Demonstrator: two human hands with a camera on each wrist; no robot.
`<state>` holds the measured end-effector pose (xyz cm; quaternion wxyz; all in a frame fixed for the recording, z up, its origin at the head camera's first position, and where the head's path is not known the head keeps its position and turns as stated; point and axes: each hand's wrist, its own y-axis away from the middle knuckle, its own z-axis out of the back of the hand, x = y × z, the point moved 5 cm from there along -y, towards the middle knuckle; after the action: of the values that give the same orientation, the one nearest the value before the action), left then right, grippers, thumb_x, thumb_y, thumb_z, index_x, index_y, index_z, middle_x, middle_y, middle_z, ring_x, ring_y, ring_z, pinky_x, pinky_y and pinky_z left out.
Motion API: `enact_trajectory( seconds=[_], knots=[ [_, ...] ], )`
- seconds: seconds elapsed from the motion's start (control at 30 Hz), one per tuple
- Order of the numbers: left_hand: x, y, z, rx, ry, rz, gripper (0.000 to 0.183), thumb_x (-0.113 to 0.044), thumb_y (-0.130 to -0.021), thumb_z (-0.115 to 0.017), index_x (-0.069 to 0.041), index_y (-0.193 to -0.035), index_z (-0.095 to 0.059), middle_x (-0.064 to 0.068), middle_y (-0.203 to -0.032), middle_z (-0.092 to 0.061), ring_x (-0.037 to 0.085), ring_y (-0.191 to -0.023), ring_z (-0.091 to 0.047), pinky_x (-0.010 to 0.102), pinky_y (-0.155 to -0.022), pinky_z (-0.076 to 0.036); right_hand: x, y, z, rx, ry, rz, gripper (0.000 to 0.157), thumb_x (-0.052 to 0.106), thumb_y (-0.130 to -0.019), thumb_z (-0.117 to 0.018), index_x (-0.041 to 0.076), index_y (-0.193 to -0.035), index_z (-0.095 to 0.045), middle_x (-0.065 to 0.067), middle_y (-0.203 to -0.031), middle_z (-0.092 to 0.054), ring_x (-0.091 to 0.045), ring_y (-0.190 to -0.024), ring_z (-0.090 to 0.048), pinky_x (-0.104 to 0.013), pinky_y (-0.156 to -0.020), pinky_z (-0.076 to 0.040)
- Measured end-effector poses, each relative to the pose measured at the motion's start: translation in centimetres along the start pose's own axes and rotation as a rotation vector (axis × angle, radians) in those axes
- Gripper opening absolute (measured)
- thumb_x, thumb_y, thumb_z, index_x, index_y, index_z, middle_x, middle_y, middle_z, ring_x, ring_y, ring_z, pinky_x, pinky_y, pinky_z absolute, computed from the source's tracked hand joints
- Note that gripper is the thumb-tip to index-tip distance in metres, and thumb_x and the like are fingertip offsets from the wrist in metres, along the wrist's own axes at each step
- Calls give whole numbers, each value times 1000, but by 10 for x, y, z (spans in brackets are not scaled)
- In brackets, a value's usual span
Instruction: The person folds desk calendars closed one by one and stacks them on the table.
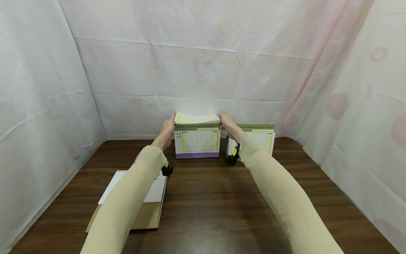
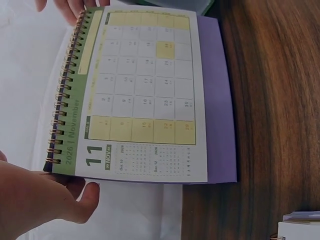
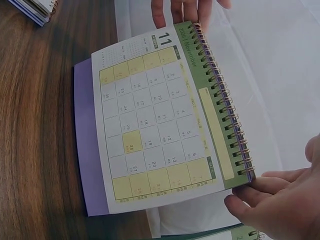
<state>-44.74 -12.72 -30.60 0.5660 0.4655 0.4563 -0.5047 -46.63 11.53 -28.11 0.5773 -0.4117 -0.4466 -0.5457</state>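
A desk calendar turned to November 2026 stands at the back of the table, with a green header, a spiral binding along its top and a purple base. Turned pages show behind the spiral in the head view. My left hand holds the calendar's left side by the upper corner; in the left wrist view its thumb sticks out past the edge. At the opposite upper corner, my right hand holds the right side, some fingers partly hidden behind the calendar.
A second green-topped calendar stands to the right, partly behind my right forearm. On the left of the wooden table lies a spiral-bound white pad over a brown board, partly under my left sleeve. White curtains hang behind and at both sides.
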Motion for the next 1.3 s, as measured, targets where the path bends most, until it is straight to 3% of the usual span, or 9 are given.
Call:
enact_trajectory(
  seconds=[0.27, 0.4, 0.5, 0.63, 0.73, 0.9, 1.0, 1.13, 1.3],
  knots=[
    [-6, 3, 1, 14, 44, -78, 63, -50, -104, -16, -10, -140, -49, 11, -149, -43, 27, -143, -30, 49, -121, -16, 2, -1, 1, -91, -39, 30, 48, 41, -105, -28, 15, -65, -30, 2, -61, -30, -15, -61, -27, -35, -80, -40],
    [-11, 4, 1, 16, 60, -103, 61, -50, -104, -18, -12, -141, -49, 9, -150, -42, 27, -142, -31, 48, -121, -17, 7, -1, 2, -132, -113, 51, 48, 37, -105, -32, 9, -68, -41, 1, -60, -40, -16, -61, -35, -31, -76, -39],
    [-14, 5, 2, 12, 66, -110, 59, -49, -104, -19, -12, -141, -48, 9, -150, -41, 27, -142, -31, 49, -121, -17, 11, 1, 4, -150, -217, 51, 44, 33, -105, -35, -3, -103, -59, -12, -101, -64, -21, -96, -59, -31, -98, -46],
    [-16, 5, 3, -5, 53, -111, 58, -49, -104, -21, -12, -142, -41, 10, -151, -35, 28, -142, -29, 49, -120, -18, 15, 2, 8, -174, -312, 38, 44, 30, -105, -38, -6, -125, -50, -19, -147, -45, -29, -133, -48, -39, -112, -39],
    [-18, 4, 3, -5, 51, -127, 59, -49, -104, -21, -9, -142, -41, 12, -150, -35, 29, -141, -29, 50, -120, -18, 14, 1, 11, -187, -373, 25, 35, 28, -104, -41, -5, -106, -51, -22, -145, -46, -32, -130, -50, -40, -110, -42],
    [-21, 4, 2, 34, 47, -167, 62, -48, -104, -15, -7, -134, -51, 16, -139, -49, 31, -133, -39, 54, -117, -20, 13, -1, 13, -180, -407, 1, 45, 29, -103, -41, -3, -134, -47, -21, -143, -47, -29, -125, -53, -38, -108, -44],
    [-22, 4, 1, 54, 31, -169, 69, -53, -103, -11, -7, -132, -53, 17, -138, -51, 32, -136, -37, 56, -117, -16, 14, 0, 14, -186, -366, 2, 41, 31, -103, -40, 0, -126, -54, -17, -133, -54, -25, -110, -55, -37, -101, -46],
    [-19, 6, 0, 49, 48, -108, 76, -63, -99, -10, -4, -128, -46, 16, -155, -30, 30, -148, -16, 53, -121, -5, 17, 3, 12, -219, -353, 15, 29, 28, -103, -38, 8, -83, -47, -9, -100, -55, -20, -86, -49, -37, -86, -45],
    [-15, 7, -2, 61, 137, -40, 74, -71, -94, -8, -11, -134, -27, 15, -160, -8, 26, -150, 0, 45, -123, -2, 17, 10, 7, -246, -498, -38, 31, 31, -104, -29, 9, -87, -43, -6, -87, -42, -22, -82, -42, -35, -84, -43]
  ],
)
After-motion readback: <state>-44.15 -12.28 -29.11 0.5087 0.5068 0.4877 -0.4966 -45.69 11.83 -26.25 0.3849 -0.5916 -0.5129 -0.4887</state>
